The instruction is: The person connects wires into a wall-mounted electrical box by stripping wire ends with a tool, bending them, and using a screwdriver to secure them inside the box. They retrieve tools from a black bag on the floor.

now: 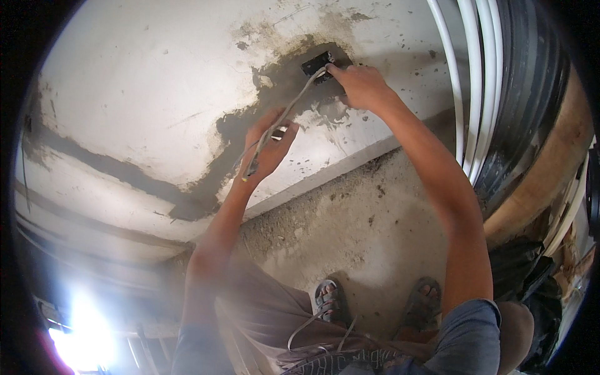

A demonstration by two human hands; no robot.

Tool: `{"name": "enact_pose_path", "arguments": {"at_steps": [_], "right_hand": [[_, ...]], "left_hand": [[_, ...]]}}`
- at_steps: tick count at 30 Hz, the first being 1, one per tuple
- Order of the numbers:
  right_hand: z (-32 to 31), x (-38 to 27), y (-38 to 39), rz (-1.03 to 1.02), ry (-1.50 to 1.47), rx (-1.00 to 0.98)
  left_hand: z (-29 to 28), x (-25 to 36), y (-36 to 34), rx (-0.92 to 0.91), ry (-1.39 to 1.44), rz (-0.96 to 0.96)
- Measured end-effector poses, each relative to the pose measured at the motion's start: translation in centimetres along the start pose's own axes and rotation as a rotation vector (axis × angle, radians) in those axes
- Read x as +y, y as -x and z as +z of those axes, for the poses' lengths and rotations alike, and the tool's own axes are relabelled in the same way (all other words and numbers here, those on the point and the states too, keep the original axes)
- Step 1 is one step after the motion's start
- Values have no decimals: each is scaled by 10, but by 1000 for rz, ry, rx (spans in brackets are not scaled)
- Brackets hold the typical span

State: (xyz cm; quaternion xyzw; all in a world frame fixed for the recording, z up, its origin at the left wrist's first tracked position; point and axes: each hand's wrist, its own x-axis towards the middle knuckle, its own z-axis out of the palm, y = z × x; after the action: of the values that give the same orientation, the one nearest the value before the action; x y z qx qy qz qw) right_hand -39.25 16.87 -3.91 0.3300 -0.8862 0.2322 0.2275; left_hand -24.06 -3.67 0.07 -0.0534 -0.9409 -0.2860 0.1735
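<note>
A black electrical box (314,62) is set in a dark grey mortar patch (281,90) on the white wall (147,90). A grey cable (297,99) runs from the box down over my left hand (267,150). My left hand's fingers are curled around the cable, its loose end lying near my wrist; a small dark object shows between thumb and fingers, too unclear to name. My right hand (359,85) is at the box, its index finger and thumb on the cable where it meets the opening; its other fingers are partly hidden.
At the right stand coils of white pipe (475,87) and black pipe (525,112), a curved wooden board (550,156) and black bags (519,281). A dark mortar-filled channel (125,169) runs along the wall. My sandalled feet (330,300) stand on the dusty floor (369,231). Bright light (81,337) glares lower left.
</note>
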Motion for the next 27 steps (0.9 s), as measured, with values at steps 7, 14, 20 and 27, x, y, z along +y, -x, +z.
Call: {"name": "enact_pose_path", "arguments": {"at_steps": [7,14,20,27], "right_hand": [[-9,-3,12,42,-104,58],[15,-7,8,70,-113,70],[33,2,3,98,-239,4],[23,0,10,121,-320,-54]], "left_hand": [[-6,-27,3,-235,-137,-92],[-8,-32,5,-266,-144,-130],[7,-29,4,-249,-91,-104],[13,-31,3,-240,-51,-61]]}}
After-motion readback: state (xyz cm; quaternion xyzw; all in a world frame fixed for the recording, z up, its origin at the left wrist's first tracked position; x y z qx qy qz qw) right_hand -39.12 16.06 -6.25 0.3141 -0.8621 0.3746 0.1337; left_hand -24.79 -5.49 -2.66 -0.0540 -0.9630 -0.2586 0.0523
